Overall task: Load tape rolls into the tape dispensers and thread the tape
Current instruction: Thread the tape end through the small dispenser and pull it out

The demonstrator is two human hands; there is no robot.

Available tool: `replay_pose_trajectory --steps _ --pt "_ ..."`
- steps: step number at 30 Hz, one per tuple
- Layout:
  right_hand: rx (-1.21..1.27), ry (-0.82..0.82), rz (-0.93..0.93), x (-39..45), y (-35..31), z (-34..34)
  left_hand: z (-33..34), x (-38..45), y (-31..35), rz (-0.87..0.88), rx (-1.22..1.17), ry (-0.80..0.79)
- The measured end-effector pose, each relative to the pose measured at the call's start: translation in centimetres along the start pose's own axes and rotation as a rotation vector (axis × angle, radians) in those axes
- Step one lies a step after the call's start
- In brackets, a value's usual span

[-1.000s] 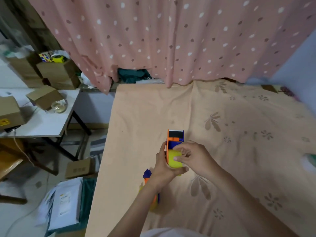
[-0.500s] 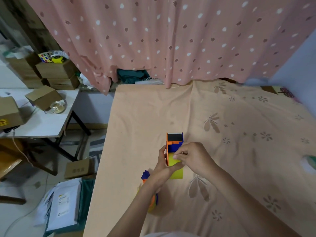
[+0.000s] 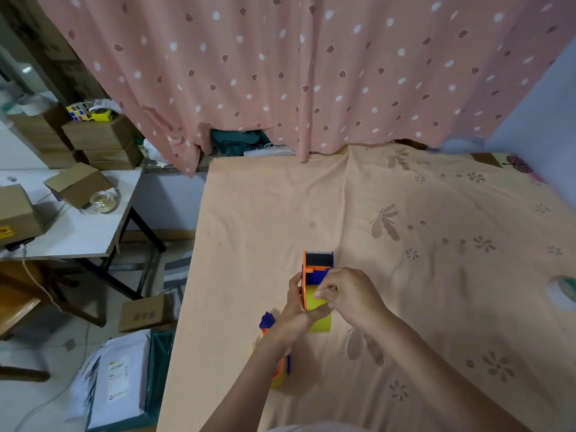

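An orange and blue tape dispenser (image 3: 318, 265) with a yellow tape roll (image 3: 318, 322) in it stands above the peach bedsheet (image 3: 405, 244). My left hand (image 3: 296, 316) grips the dispenser from its left side, thumb across the yellow roll. My right hand (image 3: 349, 296) pinches the tape at the top of the roll, just behind the blue part. A second orange and blue dispenser (image 3: 277, 347) with yellow tape lies on the sheet under my left forearm, mostly hidden.
A white roll (image 3: 564, 291) lies at the sheet's right edge. Left of the bed stands a white table (image 3: 78, 232) with cardboard boxes (image 3: 78, 183) and a clear tape roll (image 3: 104, 201). More boxes and papers (image 3: 118, 375) lie on the floor. A pink curtain (image 3: 311, 73) hangs behind.
The dispenser has shifted slightly nearer to me. My right fingers have moved up from the face of the yellow roll to its top edge near the blue part.
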State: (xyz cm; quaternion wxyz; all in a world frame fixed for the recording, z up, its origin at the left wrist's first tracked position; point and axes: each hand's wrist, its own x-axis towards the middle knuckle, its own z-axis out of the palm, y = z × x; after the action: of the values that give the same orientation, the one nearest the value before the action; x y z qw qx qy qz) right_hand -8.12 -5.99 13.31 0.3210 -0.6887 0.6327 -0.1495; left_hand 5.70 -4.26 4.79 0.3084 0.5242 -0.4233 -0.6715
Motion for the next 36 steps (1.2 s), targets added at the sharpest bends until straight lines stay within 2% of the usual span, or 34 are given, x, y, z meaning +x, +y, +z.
replay_pose_trajectory --steps 3,7,9,14,20,27,36 --pt "0.059 0.055 0.009 0.2 0.0 -0.3 -0.1 0.0 -1.0 0.011 0.023 0.013" --pt "-0.017 0.026 0.023 0.5 -0.3 -0.8 0.1 -0.1 -1.6 0.016 0.014 0.03" --pt "0.021 0.022 0.043 0.8 -0.5 -1.0 -0.2 0.2 -1.2 0.009 0.008 0.021" --pt "0.094 -0.009 0.021 1.0 -1.3 -1.7 -0.7 1.1 -0.3 -0.073 -0.172 0.01" --pt "0.088 0.0 0.013 1.5 -0.8 -2.4 -0.2 0.9 -0.8 -0.122 -0.159 -0.04" --pt "0.159 0.048 0.037 2.0 -0.2 -2.1 -0.5 1.4 -1.2 -0.062 -0.162 0.003" --pt "0.179 0.15 0.148 3.8 0.1 -4.0 -0.7 1.4 -1.7 0.003 -0.107 -0.061"
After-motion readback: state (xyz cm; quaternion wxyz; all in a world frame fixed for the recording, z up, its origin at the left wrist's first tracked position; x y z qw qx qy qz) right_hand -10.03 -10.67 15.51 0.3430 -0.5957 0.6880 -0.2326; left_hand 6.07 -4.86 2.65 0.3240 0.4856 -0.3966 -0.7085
